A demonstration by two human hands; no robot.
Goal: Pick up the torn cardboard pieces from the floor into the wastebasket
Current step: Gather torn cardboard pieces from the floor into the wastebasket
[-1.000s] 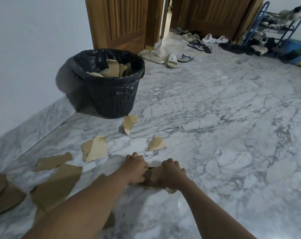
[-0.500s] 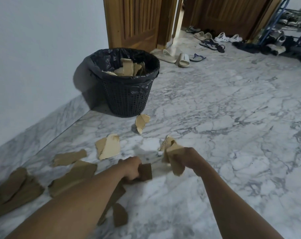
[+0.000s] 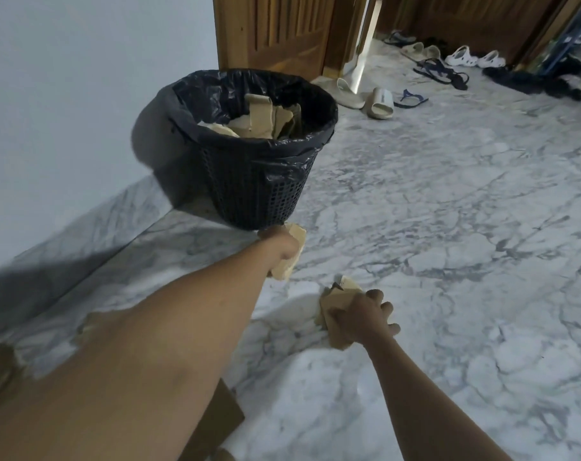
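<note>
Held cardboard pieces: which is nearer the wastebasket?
The tan torn cardboard piece in the left hand, beside the black mesh wastebasket; the right hand's piece sits farther.

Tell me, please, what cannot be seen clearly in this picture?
Head view only:
1) Floor cardboard pieces at left: the left forearm covers most, the frame edge cuts one; no count possible.
2) Held cardboard: the left hand and right hand cover it; one piece or several each, unclear.
3) Wastebasket: its wall hides how deep the pile goes.
4) Shoe rack: cut by the right edge, blurred.
</note>
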